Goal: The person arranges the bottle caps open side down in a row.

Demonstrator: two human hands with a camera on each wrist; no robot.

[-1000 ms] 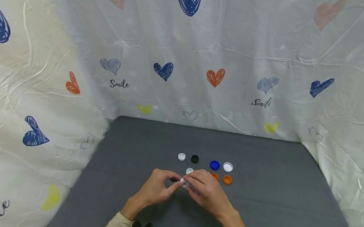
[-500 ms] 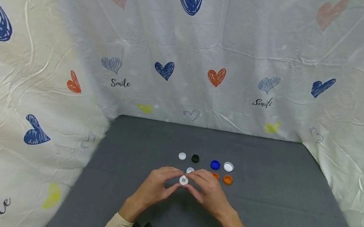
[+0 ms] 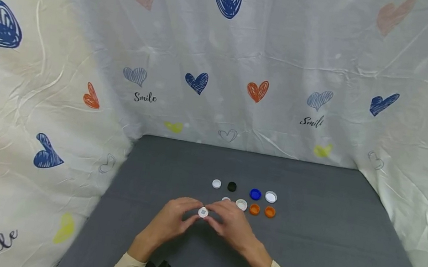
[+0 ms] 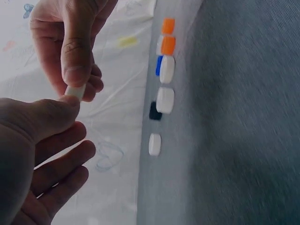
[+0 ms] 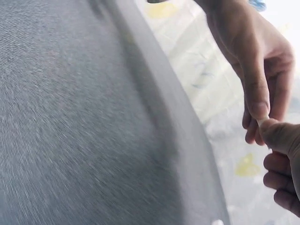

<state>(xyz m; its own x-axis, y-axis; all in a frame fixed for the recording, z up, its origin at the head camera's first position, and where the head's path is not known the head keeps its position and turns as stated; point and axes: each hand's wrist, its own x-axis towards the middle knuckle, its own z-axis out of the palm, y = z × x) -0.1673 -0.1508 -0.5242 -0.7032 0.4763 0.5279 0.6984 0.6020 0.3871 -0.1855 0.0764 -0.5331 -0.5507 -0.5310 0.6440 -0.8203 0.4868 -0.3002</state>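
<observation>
Held cap: a small white cap [image 3: 203,212], lifted off the tabletop [image 3: 327,261] between the two hands, its face with a grey square patch turned up toward the head camera.
Left hand: the left hand [image 3: 171,220] pinches the cap at its edge with thumb and forefinger; the left wrist view shows the other fingers loosely spread.
Right hand: the right hand [image 3: 232,225] pinches the opposite edge, thumb toward the person.
Change: a second ago the cap was tilted and partly covered by fingers; now its face shows whole, and both hands have shifted left.
Meaning: the cap seems steady and well exposed, so its face can be looked over; this reads as handling of one cap, the others left lying.
Near row: a white cap [image 3: 226,198] partly hidden behind the right hand, a larger white cap [image 3: 241,204] now uncovered, then two orange caps [image 3: 269,212] side by side.
Far row: a white cap [image 3: 216,183], a black cap [image 3: 232,186], a blue cap [image 3: 255,194] and a white-rimmed cap [image 3: 271,197].
Backdrop: pale cloth [image 3: 295,35] printed with hearts, behind the tabletop.
</observation>
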